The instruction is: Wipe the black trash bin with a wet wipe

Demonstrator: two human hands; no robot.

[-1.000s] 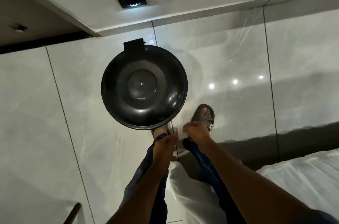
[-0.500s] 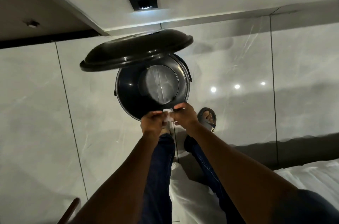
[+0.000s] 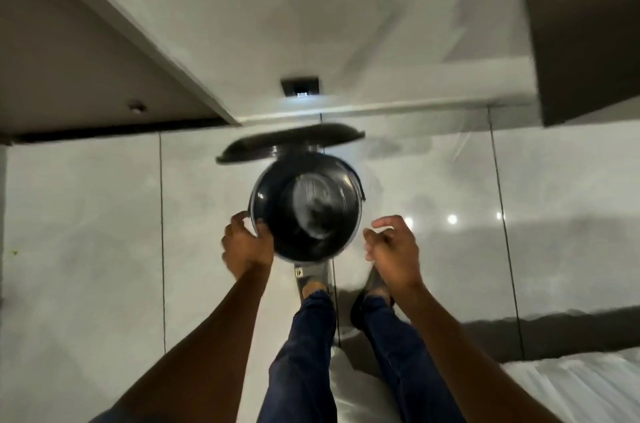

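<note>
The round black trash bin (image 3: 277, 204) stands on the glossy tiled floor near the wall, its lid (image 3: 291, 142) swung up and back. The pale bottom inside is blurred. My left hand (image 3: 246, 246) grips the bin's near-left rim, thumb over the edge. To the right of the bin, apart from it, my right hand (image 3: 393, 249) hovers with loosely curled fingers and nothing visible in them. No wet wipe shows in either hand.
My sandalled left foot (image 3: 311, 279) is at the bin's base and the right foot sits beside it. A white bed (image 3: 571, 384) fills the lower right. A dark cabinet (image 3: 588, 24) hangs at the upper right, and a small wall fitting (image 3: 300, 88) is behind the bin.
The lid went from closed to raised. Both hands, held together at the rim over a small white piece, have separated: the left took the rim, the right moved off to the right.
</note>
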